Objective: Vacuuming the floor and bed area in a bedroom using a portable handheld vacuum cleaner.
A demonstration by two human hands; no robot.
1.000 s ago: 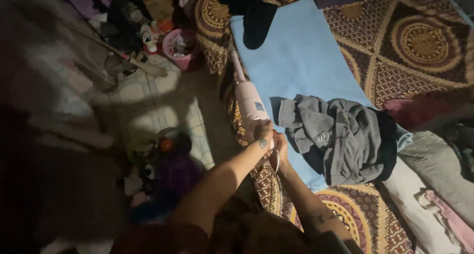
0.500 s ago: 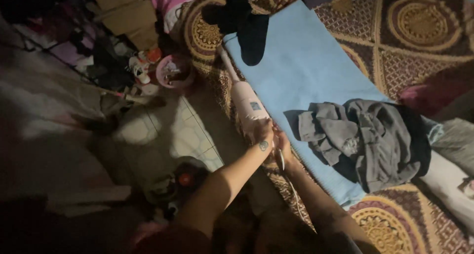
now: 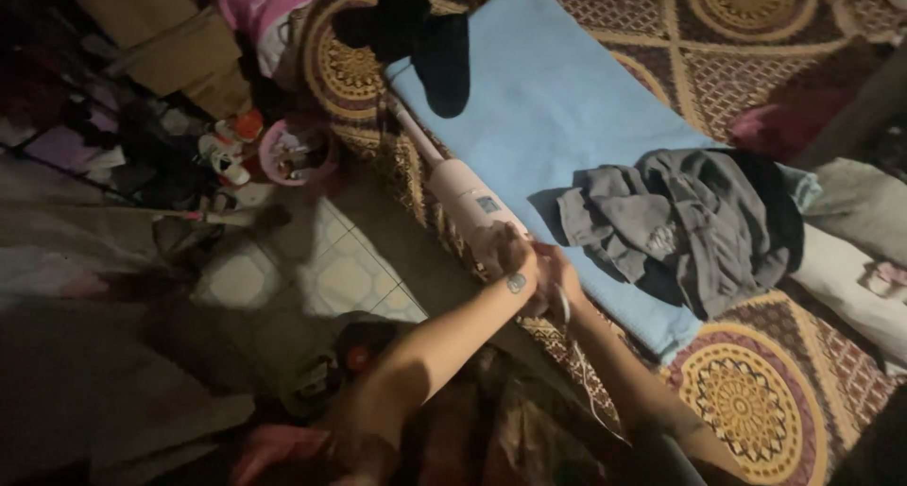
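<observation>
Head view: left hand (image 3: 507, 255) and right hand (image 3: 553, 273) both grip the pale handheld vacuum (image 3: 470, 203), hiding its handle.

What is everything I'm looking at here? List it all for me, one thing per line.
handheld appliance: one, pale pink-white, long, at the bed's edge, its lower end in both hands
cord: one, white, trailing from the hands toward the camera
sheet: one, light blue, spread on the bed
bedspread: one, brown and gold medallion pattern, under the sheet
garment: one crumpled heap, grey, on the sheet
dark cloth: one, black, at the sheet's far end
tub: one, pink, on the tiled floor
cardboard box: one, brown, far left
left hand: grip on the appliance
right hand: grip at the appliance's end
</observation>
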